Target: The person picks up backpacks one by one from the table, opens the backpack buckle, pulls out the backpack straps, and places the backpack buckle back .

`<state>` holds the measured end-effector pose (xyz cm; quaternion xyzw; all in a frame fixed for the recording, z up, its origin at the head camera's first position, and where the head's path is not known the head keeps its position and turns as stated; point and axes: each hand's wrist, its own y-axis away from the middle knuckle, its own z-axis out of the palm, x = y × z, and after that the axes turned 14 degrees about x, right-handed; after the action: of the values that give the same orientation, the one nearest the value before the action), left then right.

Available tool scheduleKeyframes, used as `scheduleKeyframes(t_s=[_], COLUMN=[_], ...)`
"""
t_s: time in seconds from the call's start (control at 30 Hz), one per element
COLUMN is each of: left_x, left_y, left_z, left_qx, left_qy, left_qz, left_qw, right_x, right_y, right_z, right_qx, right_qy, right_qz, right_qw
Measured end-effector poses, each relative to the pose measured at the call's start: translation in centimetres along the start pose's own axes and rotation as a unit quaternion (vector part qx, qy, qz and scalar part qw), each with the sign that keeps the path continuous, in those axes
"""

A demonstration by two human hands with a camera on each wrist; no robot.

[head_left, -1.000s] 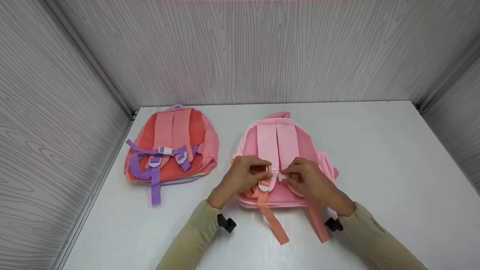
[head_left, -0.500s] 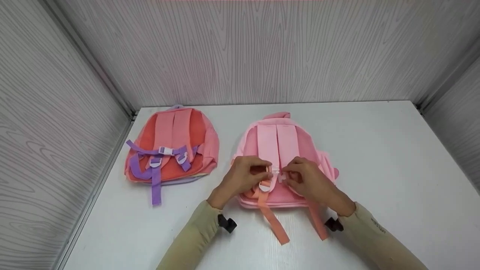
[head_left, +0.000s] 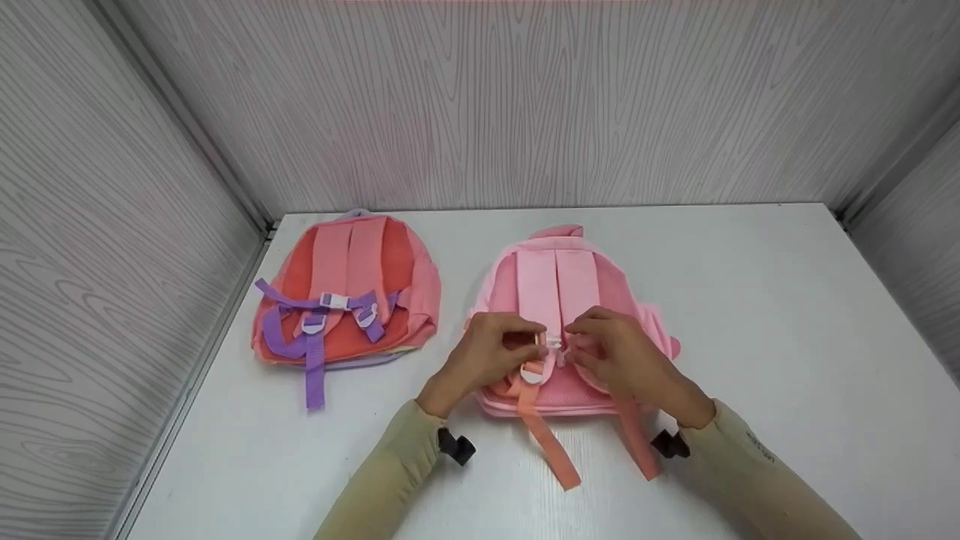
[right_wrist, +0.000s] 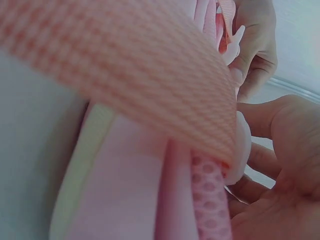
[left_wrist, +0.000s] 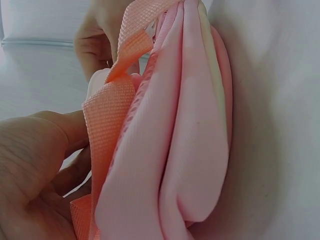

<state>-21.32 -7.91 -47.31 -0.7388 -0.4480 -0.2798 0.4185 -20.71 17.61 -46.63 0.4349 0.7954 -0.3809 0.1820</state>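
A pink backpack [head_left: 536,277] lies on the table, its shoulder straps facing up. Across its lower middle, my left hand [head_left: 491,356] pinches one white half of a plastic buckle [head_left: 553,342] on an orange strap. My right hand [head_left: 630,364] holds the other, paler buckle half [head_left: 562,358] between thumb and fingers, close beside the first and slightly lower. Whether the halves touch is hard to tell. An orange strap [left_wrist: 105,120] passes by the left fingers in the left wrist view. In the right wrist view, a white strap adjuster [right_wrist: 242,150] sits near the right fingers.
To the left lies a coral-red backpack [head_left: 397,262] with purple straps and a white buckle [head_left: 334,301] joined across them. Two loose orange strap ends [head_left: 551,450] hang toward the table's front. Grey wood-grain panels [head_left: 525,112] stand behind and at both sides.
My right fingers have shifted slightly, and the buckle half they hold has turned and shows less. The left hand stays almost still. Both backpacks remain in place.
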Motion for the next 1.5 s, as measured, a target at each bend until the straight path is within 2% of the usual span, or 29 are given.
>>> scheduleKeyframes(t_s=[0.23,0.53,0.9,1.33,1.5], left_x=[0.0,0.2,0.1,0.1,0.3], left_y=[0.0,0.0,0.0,0.0,0.0], left_z=[0.0,0.1,0.3,0.2,-0.1], left_qx=[0.003,0.001,0.005,0.003,-0.01], left_qy=[0.003,-0.004,-0.014,-0.01,-0.02], left_qz=[-0.001,-0.01,0.008,0.007,0.003], left_qw=[1.0,0.9999,0.9999,0.9999,0.9998], right_x=[-0.4,-0.7,-0.7,-1.0,-0.9], right_y=[-0.6,-0.9,-1.2,-1.0,-0.9], right_z=[0.1,0.5,0.8,1.1,1.3], right_qx=[0.001,0.0,-0.003,0.011,0.021], right_qy=[-0.004,-0.012,-0.021,-0.027,-0.039], right_qz=[-0.013,-0.004,-0.019,-0.02,-0.021], right_qw=[0.9999,0.9999,0.9996,0.9994,0.9988])
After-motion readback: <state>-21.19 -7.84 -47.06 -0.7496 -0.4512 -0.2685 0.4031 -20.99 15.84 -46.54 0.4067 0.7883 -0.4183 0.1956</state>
